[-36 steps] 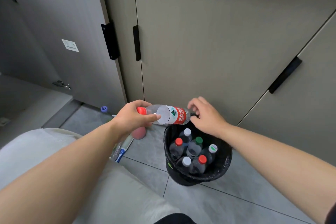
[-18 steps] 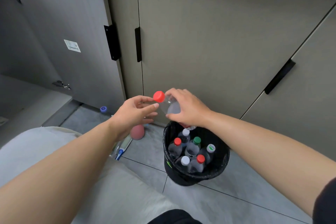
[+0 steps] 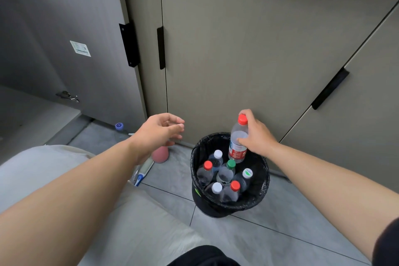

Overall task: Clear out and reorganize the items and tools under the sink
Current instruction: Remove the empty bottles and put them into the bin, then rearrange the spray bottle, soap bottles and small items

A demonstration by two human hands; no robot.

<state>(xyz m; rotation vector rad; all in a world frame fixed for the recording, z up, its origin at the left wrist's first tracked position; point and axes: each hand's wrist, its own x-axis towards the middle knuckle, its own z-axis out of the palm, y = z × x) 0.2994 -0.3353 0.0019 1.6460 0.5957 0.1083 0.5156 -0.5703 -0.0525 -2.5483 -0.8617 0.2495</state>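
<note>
Fingers of the right hand (image 3: 258, 136) curl round the upper part of a clear red-capped bottle (image 3: 237, 147), holding it upright over the back of a black-lined bin (image 3: 195, 170), its base just inside the rim. The left hand (image 3: 158, 134) hangs left of the bin, fingers loosely bent, holding nothing. Six capped bottles (image 3: 225, 174) stand in the bin, on a grey tiled floor (image 3: 280, 233) before closed cabinet doors (image 3: 237, 49). A pink object (image 3: 160, 154) lies on the floor below the left hand.
</note>
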